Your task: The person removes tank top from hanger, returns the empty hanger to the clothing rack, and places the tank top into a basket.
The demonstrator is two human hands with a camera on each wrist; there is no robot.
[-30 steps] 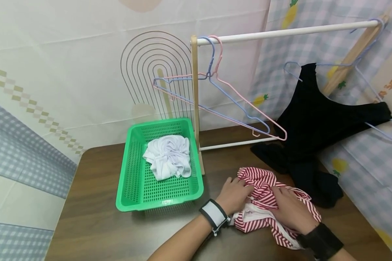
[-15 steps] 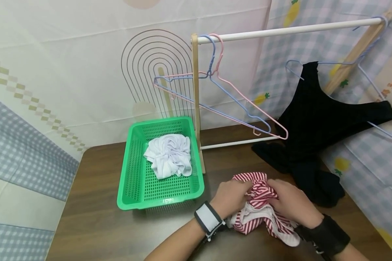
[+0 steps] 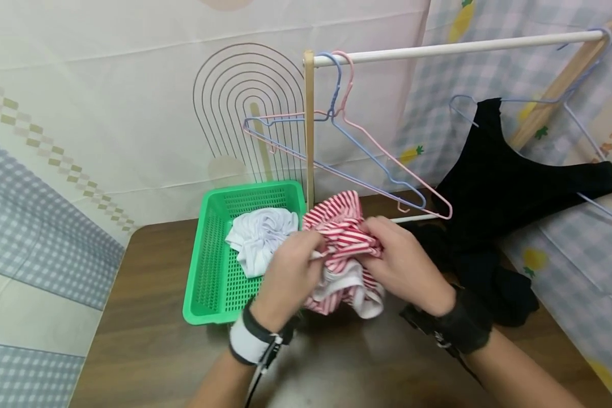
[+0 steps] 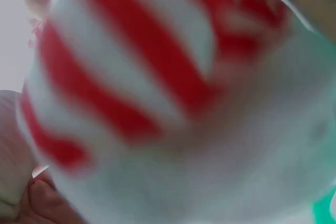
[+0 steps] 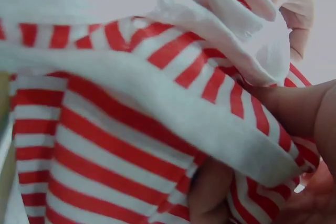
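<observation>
Both hands grip a bunched red-and-white striped garment [image 3: 344, 226] between them, lifted at the green basket's right side. My left hand [image 3: 293, 272] holds its left part, overlapping the basket's right rim in the head view. On the other side my right hand [image 3: 405, 263] pinches the cloth; in the right wrist view its fingers [image 5: 210, 187] curl into the folds beside a white trim band. Blurred stripes and white lining of the garment [image 4: 142, 56] fill most of the left wrist view. Inside the green basket [image 3: 196, 272] lies a crumpled white garment [image 3: 257, 235].
A rack with a white rail [image 3: 459, 50] stands behind the hands. A blue hanger [image 3: 359, 144] and a pink hanger [image 3: 382, 148] hang at its left post [image 3: 309, 124]. At right a black garment [image 3: 510, 187] hangs on another hanger, its lower end on the wooden table [image 3: 148, 317].
Both hands have gathered the striped garment, picked it up off the table and carried it left and upward to the basket's right edge. The white garment and the hangers have stayed put.
</observation>
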